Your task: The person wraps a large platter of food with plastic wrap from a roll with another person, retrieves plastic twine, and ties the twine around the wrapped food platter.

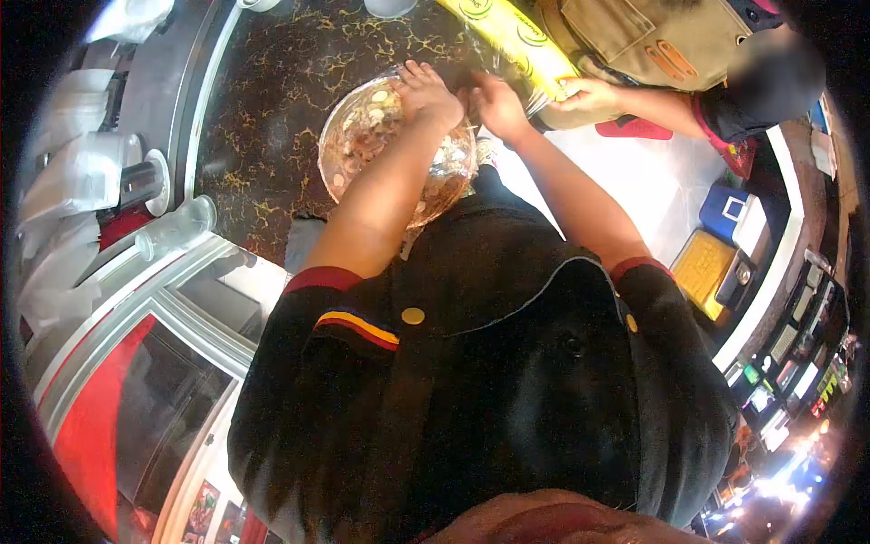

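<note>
A round platter of food stands on the dark counter, with shiny clear plastic wrap over part of it. My left hand lies on its far right side, fingers stretched out and pressing down. Just beyond the platter's right edge is my right hand, its fingers closed and slightly blurred, seemingly gripping the wrap. A long yellow roll or box of plastic wrap slants above it. Another person's hand holds the lower end of this roll.
The dark counter has gold veining. Clear plastic containers stand to the left, above a glass-fronted case. A person with a tan apron is at the upper right. A blue box and a yellow one sit at right.
</note>
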